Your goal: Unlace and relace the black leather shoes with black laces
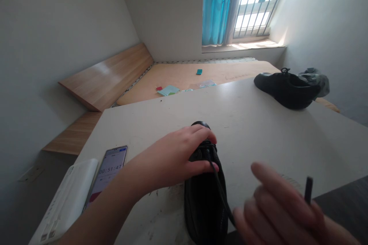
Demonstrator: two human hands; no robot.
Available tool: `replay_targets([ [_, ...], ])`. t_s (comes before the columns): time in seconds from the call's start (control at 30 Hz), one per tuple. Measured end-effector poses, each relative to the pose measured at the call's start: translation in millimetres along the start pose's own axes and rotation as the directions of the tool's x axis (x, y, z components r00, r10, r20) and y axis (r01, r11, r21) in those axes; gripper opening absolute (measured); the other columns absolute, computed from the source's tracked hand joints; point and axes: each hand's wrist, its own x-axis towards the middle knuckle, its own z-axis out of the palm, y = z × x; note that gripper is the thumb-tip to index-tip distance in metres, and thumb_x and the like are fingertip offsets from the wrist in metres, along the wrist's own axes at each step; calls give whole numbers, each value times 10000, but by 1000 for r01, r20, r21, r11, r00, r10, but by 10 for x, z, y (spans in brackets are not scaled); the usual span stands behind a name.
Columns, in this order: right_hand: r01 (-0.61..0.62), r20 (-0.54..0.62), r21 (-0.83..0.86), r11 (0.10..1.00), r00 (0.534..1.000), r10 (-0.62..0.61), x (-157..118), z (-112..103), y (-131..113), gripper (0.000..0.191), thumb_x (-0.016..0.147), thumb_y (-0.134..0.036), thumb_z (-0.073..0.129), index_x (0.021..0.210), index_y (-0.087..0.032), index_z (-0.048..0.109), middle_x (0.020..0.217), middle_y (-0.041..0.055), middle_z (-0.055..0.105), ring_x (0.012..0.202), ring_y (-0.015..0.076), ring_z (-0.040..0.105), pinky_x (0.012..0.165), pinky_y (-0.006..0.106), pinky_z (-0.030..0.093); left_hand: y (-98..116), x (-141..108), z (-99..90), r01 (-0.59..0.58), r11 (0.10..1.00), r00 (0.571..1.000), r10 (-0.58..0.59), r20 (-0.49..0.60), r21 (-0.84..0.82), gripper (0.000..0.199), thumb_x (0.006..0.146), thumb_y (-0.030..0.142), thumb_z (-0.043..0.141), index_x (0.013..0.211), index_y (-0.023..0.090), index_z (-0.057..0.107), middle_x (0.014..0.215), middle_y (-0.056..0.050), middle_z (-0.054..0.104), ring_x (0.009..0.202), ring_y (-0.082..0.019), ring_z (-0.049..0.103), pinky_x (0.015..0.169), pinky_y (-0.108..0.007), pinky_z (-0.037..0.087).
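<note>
A black lace-up shoe (205, 203) rests on the white table in front of me, toe pointing away. My left hand (191, 151) lies across its front, fingers curled over the far side and thumb on the lacing. From near that thumb, a black shoelace (222, 189) runs down to my right hand (276, 206), which is slightly blurred beside the shoe. The lace passes into the right hand's curled fingers, and a dark lace end sticks up behind them. A second black shoe (287, 87), its lace tied in a bow, stands at the table's far right.
At the left are a phone (107, 170) showing a running timer and a white power bank (70, 195). Behind the second shoe sits a translucent plastic bag (320, 78). Beyond the white table (230, 109) is a tan surface (230, 71) with small packets.
</note>
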Motion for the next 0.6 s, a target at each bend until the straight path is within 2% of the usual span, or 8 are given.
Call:
replay_targets([
  [0.07,111,-34,12,994,993,-111,168,33,-243,297,812,-493,736,718,-289,543,441,-87,244,451,120,284,621,308,423,79,23,-6,-86,996,991,89,-96,34,103,957,289,545,1002,245,627,1108,-24,676,1025,-210,616,867,-314,444],
  [0.13,187,-58,8,982,981,-187,401,59,-491,133,871,-353,703,795,-297,609,504,-87,318,488,99,309,681,293,448,127,44,-11,-72,996,984,80,-160,52,186,987,262,467,909,224,631,982,-23,691,932,-202,620,795,-314,434],
  [0.17,245,-78,-36,969,966,-247,536,70,-599,145,934,-303,611,793,-272,615,527,-87,343,485,83,322,670,284,452,136,53,-11,-37,999,986,41,-162,30,221,997,280,445,901,220,634,920,-18,692,874,-197,621,752,-313,429],
  [0.27,290,-91,-179,940,946,-310,957,92,-800,406,1052,-221,313,742,-212,575,545,-87,349,472,44,359,637,244,431,115,76,4,76,988,989,-91,-114,-134,232,1000,330,441,1041,232,647,853,0,695,788,-181,619,698,-303,424],
  [0.37,347,-23,-363,865,924,-381,1312,86,-798,336,1053,-195,357,772,-193,542,558,-92,410,502,35,423,634,221,415,74,104,56,113,956,990,-132,-54,-270,258,983,366,474,1165,256,620,893,5,691,823,-182,613,715,-297,425],
  [0.47,411,76,-575,708,888,-454,1539,38,-684,224,1011,-184,488,790,-198,516,561,-82,500,531,51,483,644,229,424,38,161,161,166,912,979,-197,-46,-375,272,975,421,458,863,221,607,757,15,606,716,-170,537,647,-292,385],
  [0.53,369,77,-668,646,898,-433,1627,-36,-600,191,982,-219,551,795,-205,513,572,-75,540,549,60,515,639,230,434,3,220,249,198,833,952,-288,-100,-517,356,957,451,465,698,209,498,667,25,514,651,-157,467,614,-289,351],
  [0.6,287,36,-710,644,927,-373,1684,-168,-524,174,950,-270,601,803,-197,543,605,-56,587,578,71,545,637,237,453,-43,286,329,184,712,925,-358,-125,-677,376,952,457,438,672,208,455,661,29,483,645,-146,457,621,-280,355],
])
